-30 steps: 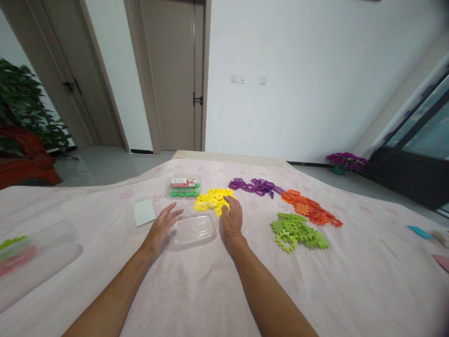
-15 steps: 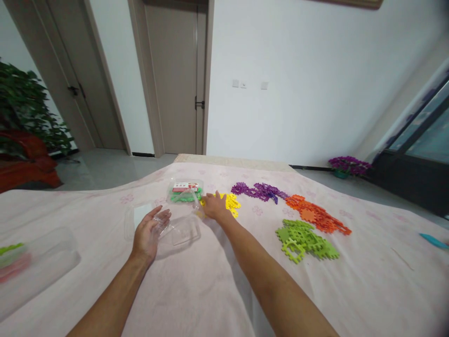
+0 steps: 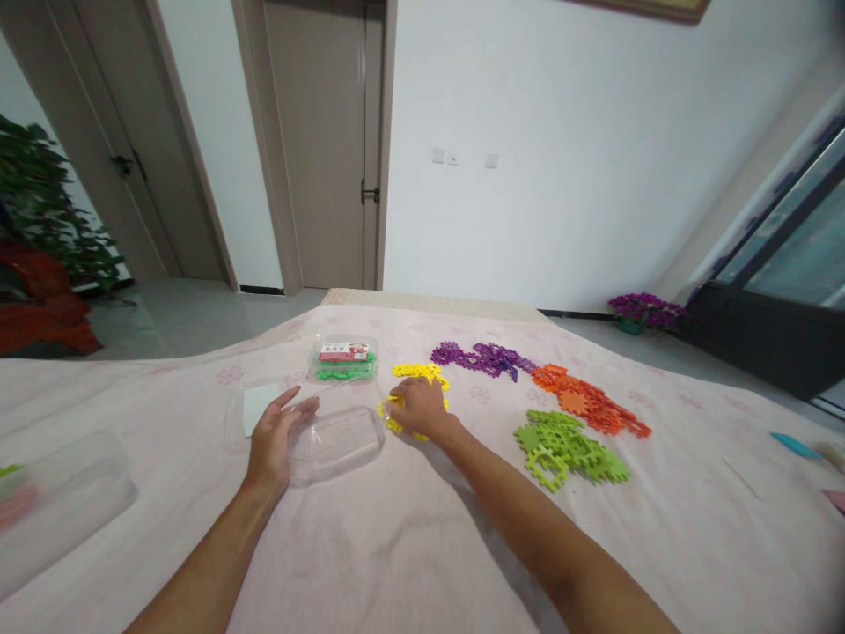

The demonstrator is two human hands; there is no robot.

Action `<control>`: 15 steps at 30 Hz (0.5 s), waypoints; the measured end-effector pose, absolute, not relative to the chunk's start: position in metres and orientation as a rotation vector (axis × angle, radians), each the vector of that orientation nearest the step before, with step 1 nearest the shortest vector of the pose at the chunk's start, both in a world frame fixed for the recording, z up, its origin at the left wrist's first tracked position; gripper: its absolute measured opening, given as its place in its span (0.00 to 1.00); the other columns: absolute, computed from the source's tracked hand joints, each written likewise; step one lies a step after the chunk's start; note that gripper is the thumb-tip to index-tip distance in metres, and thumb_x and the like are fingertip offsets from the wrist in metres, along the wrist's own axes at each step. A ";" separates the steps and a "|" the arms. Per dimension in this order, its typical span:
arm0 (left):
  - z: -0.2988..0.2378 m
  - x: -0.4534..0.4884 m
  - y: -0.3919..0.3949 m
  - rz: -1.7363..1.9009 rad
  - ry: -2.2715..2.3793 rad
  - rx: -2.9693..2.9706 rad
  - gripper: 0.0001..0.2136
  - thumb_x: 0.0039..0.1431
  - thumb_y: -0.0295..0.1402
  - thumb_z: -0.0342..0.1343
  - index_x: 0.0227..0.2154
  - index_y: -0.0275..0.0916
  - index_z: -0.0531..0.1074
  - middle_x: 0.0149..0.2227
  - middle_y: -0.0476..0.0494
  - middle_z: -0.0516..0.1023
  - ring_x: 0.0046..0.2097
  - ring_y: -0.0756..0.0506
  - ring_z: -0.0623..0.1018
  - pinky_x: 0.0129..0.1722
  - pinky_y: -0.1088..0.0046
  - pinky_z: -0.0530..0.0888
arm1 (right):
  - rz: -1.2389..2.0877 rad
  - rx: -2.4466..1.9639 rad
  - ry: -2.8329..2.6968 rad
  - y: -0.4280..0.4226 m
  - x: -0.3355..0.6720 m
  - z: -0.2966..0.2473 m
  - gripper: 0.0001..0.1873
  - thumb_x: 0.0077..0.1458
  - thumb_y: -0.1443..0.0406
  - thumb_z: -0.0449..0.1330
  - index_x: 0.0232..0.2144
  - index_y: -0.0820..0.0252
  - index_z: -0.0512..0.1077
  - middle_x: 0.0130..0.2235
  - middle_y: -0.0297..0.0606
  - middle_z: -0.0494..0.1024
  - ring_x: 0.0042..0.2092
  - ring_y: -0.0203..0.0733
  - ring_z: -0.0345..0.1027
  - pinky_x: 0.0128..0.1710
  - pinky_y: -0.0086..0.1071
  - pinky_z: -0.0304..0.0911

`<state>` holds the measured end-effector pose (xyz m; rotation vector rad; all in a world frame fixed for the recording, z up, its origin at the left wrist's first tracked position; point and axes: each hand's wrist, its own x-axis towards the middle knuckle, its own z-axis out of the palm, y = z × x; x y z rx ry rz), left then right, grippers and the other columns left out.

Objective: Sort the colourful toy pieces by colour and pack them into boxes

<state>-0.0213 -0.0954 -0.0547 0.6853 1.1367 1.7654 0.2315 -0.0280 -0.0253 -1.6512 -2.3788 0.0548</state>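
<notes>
An open clear plastic box [image 3: 340, 449] lies on the pink-and-white cloth. My left hand [image 3: 274, 440] rests at its left side, fingers stretched out and apart, with the palm towards the box. Just right of the box, my right hand [image 3: 419, 407] bends down over yellow interlocking plastic pieces [image 3: 422, 370]. Its fingers are curled round some of these pieces, though how many is hidden. Behind the box stands a closed clear box [image 3: 343, 361] with green pieces and a red-and-white label. A clear lid [image 3: 238, 427] with a pale paper lies beyond my left hand.
Purple pieces [image 3: 481, 357], orange pieces [image 3: 587, 403] and light green pieces [image 3: 571, 449] lie in piles on the right. A large translucent tub [image 3: 99, 493] with coloured things sits at the left. A blue item [image 3: 794, 445] is near the right edge.
My right hand has drawn back towards me and slightly right, with its fingers curled over yellow pieces. Clear plastic that stood up by that hand has dropped. My left hand stays beside the box.
</notes>
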 end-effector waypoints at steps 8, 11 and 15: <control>-0.063 -0.023 -0.092 1.701 1.164 0.832 0.29 0.51 0.40 0.65 0.57 0.38 0.70 0.38 0.41 0.85 0.46 0.42 0.83 0.59 0.56 0.70 | -0.023 -1.745 -2.270 0.028 0.241 -0.021 0.26 0.63 0.47 0.55 0.59 0.44 0.72 0.67 0.41 0.65 0.66 0.58 0.54 0.61 0.54 0.52; -0.067 -0.025 -0.092 1.656 1.187 0.930 0.32 0.53 0.45 0.65 0.60 0.40 0.68 0.42 0.40 0.85 0.48 0.41 0.83 0.60 0.55 0.69 | 0.099 -1.745 -2.406 0.033 0.243 -0.025 0.25 0.63 0.47 0.54 0.60 0.40 0.70 0.65 0.39 0.67 0.65 0.57 0.57 0.60 0.56 0.53; -0.067 -0.025 -0.094 1.635 1.180 0.962 0.33 0.54 0.47 0.65 0.61 0.40 0.67 0.42 0.39 0.85 0.48 0.41 0.83 0.60 0.55 0.68 | 0.135 -1.724 -2.441 0.021 0.253 -0.027 0.23 0.64 0.51 0.54 0.59 0.40 0.70 0.61 0.38 0.71 0.61 0.53 0.62 0.58 0.50 0.58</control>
